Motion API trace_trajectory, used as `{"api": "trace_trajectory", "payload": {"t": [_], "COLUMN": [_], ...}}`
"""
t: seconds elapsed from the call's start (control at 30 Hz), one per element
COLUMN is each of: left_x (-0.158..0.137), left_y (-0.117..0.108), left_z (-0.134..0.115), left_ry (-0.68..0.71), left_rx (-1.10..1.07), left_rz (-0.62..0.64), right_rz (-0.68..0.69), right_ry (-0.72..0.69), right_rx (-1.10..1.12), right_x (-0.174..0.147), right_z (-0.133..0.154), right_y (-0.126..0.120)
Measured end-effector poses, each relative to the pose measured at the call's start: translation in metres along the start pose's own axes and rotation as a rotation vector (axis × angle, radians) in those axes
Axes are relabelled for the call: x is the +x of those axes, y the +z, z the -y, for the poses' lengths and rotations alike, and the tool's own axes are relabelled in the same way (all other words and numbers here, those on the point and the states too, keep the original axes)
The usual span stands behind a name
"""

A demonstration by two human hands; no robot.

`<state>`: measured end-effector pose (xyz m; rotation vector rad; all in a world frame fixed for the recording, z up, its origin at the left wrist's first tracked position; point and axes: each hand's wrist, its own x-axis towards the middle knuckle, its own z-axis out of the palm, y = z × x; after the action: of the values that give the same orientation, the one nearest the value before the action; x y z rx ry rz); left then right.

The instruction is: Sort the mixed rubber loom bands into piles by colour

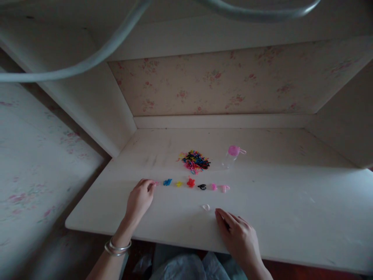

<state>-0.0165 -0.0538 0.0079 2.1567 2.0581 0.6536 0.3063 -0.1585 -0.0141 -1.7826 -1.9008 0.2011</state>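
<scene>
My left hand (141,194) is at the left end of a row of small coloured rubber bands, its fingertips pinched on a little pink rubber band clump (156,183). To its right lie a blue clump (167,182), a yellow one (178,184), a red one (190,182), a black one (202,187) and two pink ones, one bright (213,187), one pale (224,188). My right hand (239,237) rests near the table's front edge with curled fingers; whether they hold anything is hidden. Just left of its fingertips lies a whitish looped band (206,207).
A mixed pile of multicoloured rubber bands (196,161) lies behind the row. Right of it stands a clear bottle with a pink lid (234,151). The white tabletop (291,202) is bounded by a back panel and side walls. A pale cable (87,64) crosses overhead.
</scene>
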Motion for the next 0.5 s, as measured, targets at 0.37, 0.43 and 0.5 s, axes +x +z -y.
{"api": "trace_trajectory", "payload": {"t": [0.37, 0.43, 0.5], "left_x": [-0.002, -0.0011, -0.0001], "left_y": [0.0033, 0.0004, -0.003], "left_z": [0.0006, -0.001, -0.0036], "left_ry": [-0.011, 0.016, 0.061], "left_rx": [-0.002, 0.005, 0.028], "left_rz": [-0.004, 0.03, 0.075], "right_rz": [0.01, 0.015, 0.021], "right_ry": [-0.011, -0.005, 0.001], "right_rx": [-0.017, -0.022, -0.026], "right_x": [0.0012, 0.0011, 0.0012], "right_z": [0.001, 0.0009, 0.0012], "right_y": [-0.0012, -0.0011, -0.001]}}
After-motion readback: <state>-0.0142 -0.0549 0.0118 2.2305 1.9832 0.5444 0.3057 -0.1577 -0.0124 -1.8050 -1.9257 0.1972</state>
